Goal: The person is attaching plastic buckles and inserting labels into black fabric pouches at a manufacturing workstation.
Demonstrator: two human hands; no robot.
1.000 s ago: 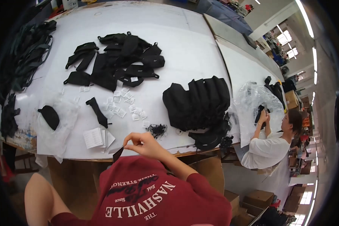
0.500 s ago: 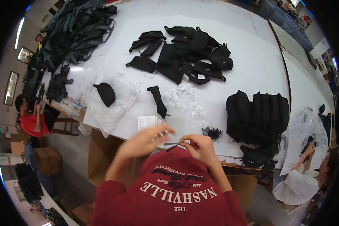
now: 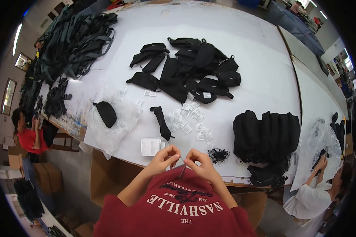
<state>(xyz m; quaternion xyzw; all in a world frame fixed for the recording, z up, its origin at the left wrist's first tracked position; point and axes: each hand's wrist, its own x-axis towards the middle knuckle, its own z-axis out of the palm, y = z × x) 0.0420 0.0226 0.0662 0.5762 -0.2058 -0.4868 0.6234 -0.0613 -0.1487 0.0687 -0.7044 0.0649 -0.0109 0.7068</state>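
Close to my body, at the near edge of the table, both hands are held up with their fingertips pinched. My left hand [image 3: 165, 158] is closed, with a thin end between thumb and forefinger too small to make out. Just beside it, my right hand [image 3: 201, 163] pinches a thin dark strip [image 3: 182, 171] that hangs down in front of my red shirt. Beyond my left hand lie a stack of printed white paper labels [image 3: 150, 147] and a narrow folded black pouch [image 3: 160, 123]. A heap of thin black cords [image 3: 218, 155] is nearest to my right hand.
Loose white labels [image 3: 184, 115] are scattered mid-table before a pile of black pouches [image 3: 201, 59]. A black pouch [image 3: 105, 114] rests on clear plastic [image 3: 120, 130] at left. Stacked black pouches [image 3: 265, 136] stand right. Dark straps [image 3: 75, 43] fill the far left. Co-workers sit on both sides.
My left hand has come down from a blurred, raised position to pinch close by my right hand. The view has shifted, so the table's things sit slightly lower.
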